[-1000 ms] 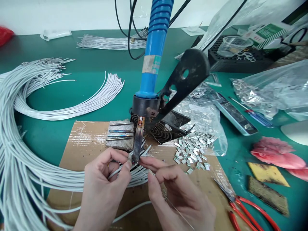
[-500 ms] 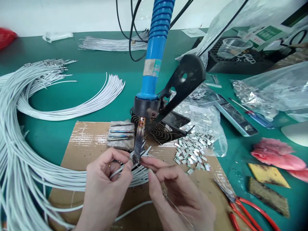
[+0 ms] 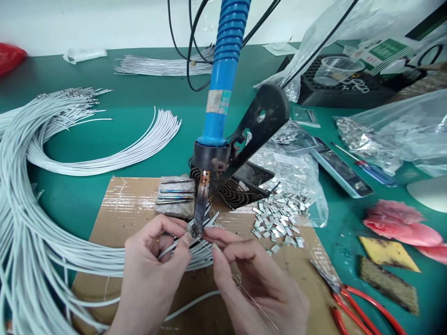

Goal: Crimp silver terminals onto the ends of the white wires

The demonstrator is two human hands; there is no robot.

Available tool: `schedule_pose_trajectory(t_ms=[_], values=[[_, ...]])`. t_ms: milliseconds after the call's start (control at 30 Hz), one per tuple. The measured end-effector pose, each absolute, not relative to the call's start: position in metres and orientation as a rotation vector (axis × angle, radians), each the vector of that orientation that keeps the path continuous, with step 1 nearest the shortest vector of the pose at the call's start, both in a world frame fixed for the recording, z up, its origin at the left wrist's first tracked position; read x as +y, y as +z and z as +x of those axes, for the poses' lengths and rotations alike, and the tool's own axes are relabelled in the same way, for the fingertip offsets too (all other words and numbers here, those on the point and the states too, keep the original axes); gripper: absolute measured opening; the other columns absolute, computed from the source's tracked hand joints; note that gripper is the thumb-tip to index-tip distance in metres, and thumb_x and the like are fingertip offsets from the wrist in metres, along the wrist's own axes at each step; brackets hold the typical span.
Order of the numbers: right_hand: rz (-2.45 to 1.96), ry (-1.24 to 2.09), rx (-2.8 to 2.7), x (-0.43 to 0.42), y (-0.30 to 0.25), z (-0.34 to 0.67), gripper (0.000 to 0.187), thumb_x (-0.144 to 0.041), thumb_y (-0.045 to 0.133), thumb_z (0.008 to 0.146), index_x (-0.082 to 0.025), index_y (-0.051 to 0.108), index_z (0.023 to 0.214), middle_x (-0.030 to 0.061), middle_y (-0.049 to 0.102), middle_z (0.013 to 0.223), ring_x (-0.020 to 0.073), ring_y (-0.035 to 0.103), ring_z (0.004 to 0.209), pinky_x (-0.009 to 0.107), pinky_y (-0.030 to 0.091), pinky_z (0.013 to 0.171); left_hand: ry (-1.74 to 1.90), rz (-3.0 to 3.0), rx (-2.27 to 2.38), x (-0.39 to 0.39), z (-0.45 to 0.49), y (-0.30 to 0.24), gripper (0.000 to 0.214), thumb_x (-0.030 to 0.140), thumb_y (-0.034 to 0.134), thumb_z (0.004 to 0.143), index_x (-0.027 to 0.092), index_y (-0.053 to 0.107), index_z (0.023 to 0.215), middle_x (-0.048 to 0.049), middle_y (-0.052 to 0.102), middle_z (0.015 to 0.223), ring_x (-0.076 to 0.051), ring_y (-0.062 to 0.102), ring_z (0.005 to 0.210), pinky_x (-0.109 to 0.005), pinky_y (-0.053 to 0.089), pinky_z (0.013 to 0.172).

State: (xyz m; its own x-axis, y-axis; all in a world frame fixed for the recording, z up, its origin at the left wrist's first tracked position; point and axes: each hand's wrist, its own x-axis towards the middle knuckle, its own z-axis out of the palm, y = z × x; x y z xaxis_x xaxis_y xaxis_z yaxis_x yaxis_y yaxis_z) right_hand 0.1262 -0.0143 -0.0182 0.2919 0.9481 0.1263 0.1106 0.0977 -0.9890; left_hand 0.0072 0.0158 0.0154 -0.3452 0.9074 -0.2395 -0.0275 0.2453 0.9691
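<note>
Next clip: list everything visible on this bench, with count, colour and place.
soldering iron: one, blue handle, clamped tip-down at centre
stand: one, black, holding the iron
wires: many, white, looped across left
cardboard: one, brown, under the hands
metal clips: many, silver, heaped right of iron
plastic bags: several, clear, right rear
cutters: one, red handles, bottom right
sponges: two, yellow and brown, right edge
left hand: one, bare, pinching a wire at iron tip
right hand: one, bare, pinching thin strand at iron tip

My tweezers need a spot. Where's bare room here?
Bare: mat inside the wire arc; left corner of the cardboard. Crowded: iron tip, where left hand pinches a wire and right hand solder; clips and bags on the right.
</note>
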Motion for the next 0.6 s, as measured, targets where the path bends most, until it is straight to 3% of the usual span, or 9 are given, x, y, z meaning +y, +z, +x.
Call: schedule_pose_trajectory(t_ms=[600], values=[[-1.35,0.809,-1.143,-0.0138,-0.0215,0.1272,0.019,-0.015,0.07,0.087,-0.026,0.062,0.074,-0.0027,0.083,0.099,0.0119,0.079,0.087,0.015,0.057,0.075,1.215,0.884,1.59,0.0168,0.0085,0.0145,0.011,0.014,0.074,0.065,0.018,0.067,0.058,0.0007,0.075,0.069,-0.009,0.068,0.055,-0.011,0.05,0.049]])
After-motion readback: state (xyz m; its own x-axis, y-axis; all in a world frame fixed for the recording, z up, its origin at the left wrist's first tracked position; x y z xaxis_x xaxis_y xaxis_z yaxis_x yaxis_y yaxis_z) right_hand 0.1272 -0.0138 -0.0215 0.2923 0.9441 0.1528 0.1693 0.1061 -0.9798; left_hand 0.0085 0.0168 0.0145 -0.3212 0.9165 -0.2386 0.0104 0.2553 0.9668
